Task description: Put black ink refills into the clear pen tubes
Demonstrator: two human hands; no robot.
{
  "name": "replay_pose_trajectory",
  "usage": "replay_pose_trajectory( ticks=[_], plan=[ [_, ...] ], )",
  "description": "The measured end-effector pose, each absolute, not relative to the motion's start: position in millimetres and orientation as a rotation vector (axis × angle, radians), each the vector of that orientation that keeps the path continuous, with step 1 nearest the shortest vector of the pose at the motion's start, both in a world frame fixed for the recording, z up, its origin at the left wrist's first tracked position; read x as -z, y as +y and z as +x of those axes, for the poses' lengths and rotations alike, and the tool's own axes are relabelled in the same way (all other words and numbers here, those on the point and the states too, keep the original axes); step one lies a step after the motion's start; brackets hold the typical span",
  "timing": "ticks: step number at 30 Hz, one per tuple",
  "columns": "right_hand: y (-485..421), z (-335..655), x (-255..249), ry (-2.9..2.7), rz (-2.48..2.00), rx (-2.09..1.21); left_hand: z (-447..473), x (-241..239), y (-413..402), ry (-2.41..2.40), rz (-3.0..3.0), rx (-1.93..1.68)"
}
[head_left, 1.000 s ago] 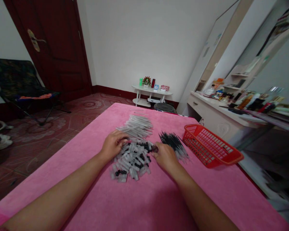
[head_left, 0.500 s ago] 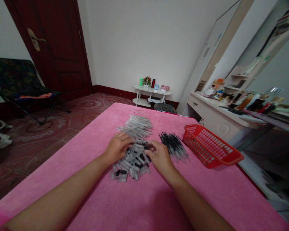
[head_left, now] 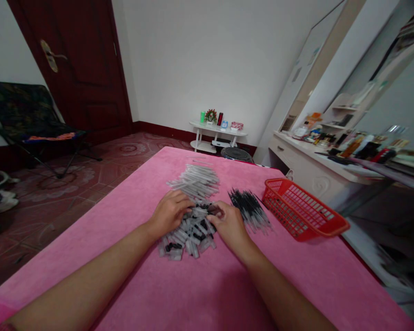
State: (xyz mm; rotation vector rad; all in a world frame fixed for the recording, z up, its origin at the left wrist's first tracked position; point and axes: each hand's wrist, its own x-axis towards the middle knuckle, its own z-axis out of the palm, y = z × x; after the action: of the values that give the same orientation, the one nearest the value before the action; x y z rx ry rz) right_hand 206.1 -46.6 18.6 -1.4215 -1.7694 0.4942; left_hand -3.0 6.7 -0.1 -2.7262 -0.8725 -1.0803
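Between my hands lies a loose pile of clear pen caps (head_left: 189, 236) mixed with small black pieces (head_left: 173, 246). My left hand (head_left: 170, 211) rests at the pile's upper left edge with curled fingers; whatever is in the fingertips is hidden. On the opposite side, my right hand (head_left: 229, 220) has thumb and fingers pinched together by a dark bit at the pile's edge, too small to name. Just beyond the pile are stacked clear pen barrels (head_left: 196, 179). A bunch of pen refills with black ends (head_left: 250, 209) lies to the right of my right hand.
A red plastic basket (head_left: 303, 211) stands at the right edge of the pink-covered table (head_left: 179, 294). Past the far edge are a round dark stool (head_left: 236, 154) and a small white stand (head_left: 217, 132). A cluttered dresser (head_left: 307, 158) is on the right, a folding chair (head_left: 27, 119) on the left.
Almost nothing differs. My left hand's fingers have shifted very slightly to the right over the pile; my right hand and the stacks stay in place.
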Motion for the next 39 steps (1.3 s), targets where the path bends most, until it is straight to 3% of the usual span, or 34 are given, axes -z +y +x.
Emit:
replay_pose_trajectory(
  ticks=[39],
  plan=[
    [-50.1, 205.4, -14.0, -1.811, -1.53, -0.472, -1.0, -0.6, 3.1, -0.848, -2.743, 1.15]
  ],
)
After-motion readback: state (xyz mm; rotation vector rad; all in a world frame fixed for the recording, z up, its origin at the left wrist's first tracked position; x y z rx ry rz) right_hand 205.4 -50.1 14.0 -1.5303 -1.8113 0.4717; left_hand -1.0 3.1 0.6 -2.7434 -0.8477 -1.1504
